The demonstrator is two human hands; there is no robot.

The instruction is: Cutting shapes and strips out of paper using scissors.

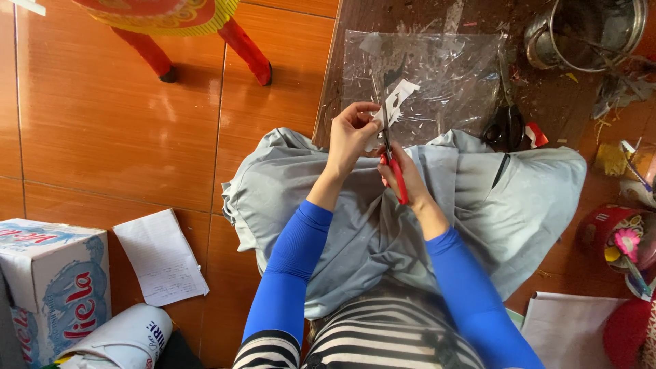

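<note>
A: What are you sitting on?

B: You sit on a floor of glossy orange-brown tiles, a grey cloth spread over your lap. Ahead of your knees lies a dark board, littered with scraps, with a clear plastic sheet on it. A red stool stands at the top left, only its legs and seat edge showing.

A: And your hands?

B: Both arms reach forward in blue sleeves, wrists meeting over the lap at the near edge of the sheet. Your left hand is closed in a pinch on a small white paper, holding it up above the cloth. Your right hand is wrapped around the red handles of the scissors, the blades pointing up into the paper. The paper sits between the two hands, touching the blades.

A: How many of each thing do you have around you?

B: One pair of red scissors in your grip and one black pair lying on the board to the right. One metal pot at the top right. One cardboard box at the lower left, with one written sheet just beside it and one white roll below. One red tin at the right edge, with a flower on it.
</note>
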